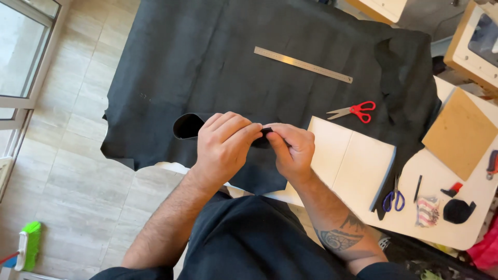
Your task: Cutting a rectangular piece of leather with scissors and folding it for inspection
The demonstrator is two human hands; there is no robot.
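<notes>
My left hand (224,145) and my right hand (293,150) meet at the fingertips over the table's near edge, both pinching a curled strip of black leather (188,126). The strip's rolled end sticks out to the left of my left hand. Between the two hands only a small dark bit of it shows. Under the hands lies a large black leather hide (207,62) that covers most of the table and hangs over its left side.
A long steel ruler (303,64) lies on the hide. Red-handled scissors (354,110) sit right of it. Two pale boards (353,161), blue-handled scissors (394,197), a brown board (459,133) and small dark scraps (458,210) are at right. A green broom (27,246) rests on the floor.
</notes>
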